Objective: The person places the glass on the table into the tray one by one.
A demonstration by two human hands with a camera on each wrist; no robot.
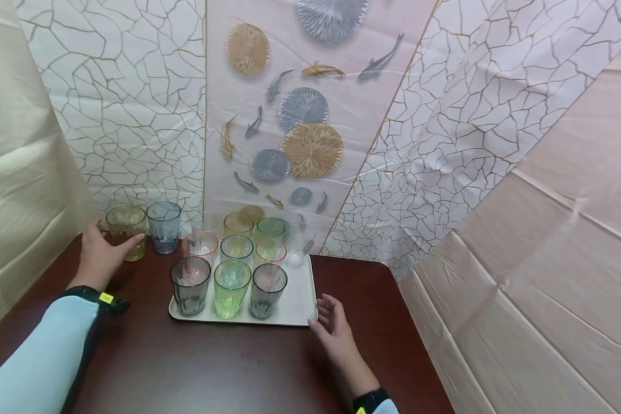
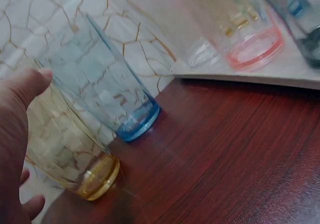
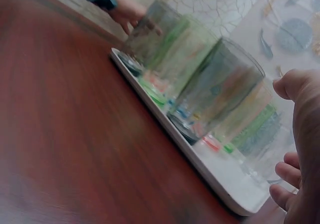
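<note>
A yellow glass stands on the table at the back left, with my left hand spread around it. In the left wrist view, the thumb lies near the upper part of the glass and the fingertips show at its far side; contact is unclear. Beside it stands a blue glass. Several colored glasses stand upright on a white tray; its front row has a green glass between two dark grey glasses, the right grey glass included. By the tray's front right corner is my right hand, fingers loosely bent, holding nothing.
Behind the front row stand pink, blue, yellow, green and clear glasses, such as a pink glass, close together. The dark red-brown table meets a patterned cloth backdrop at the back. More cloth hangs at the right.
</note>
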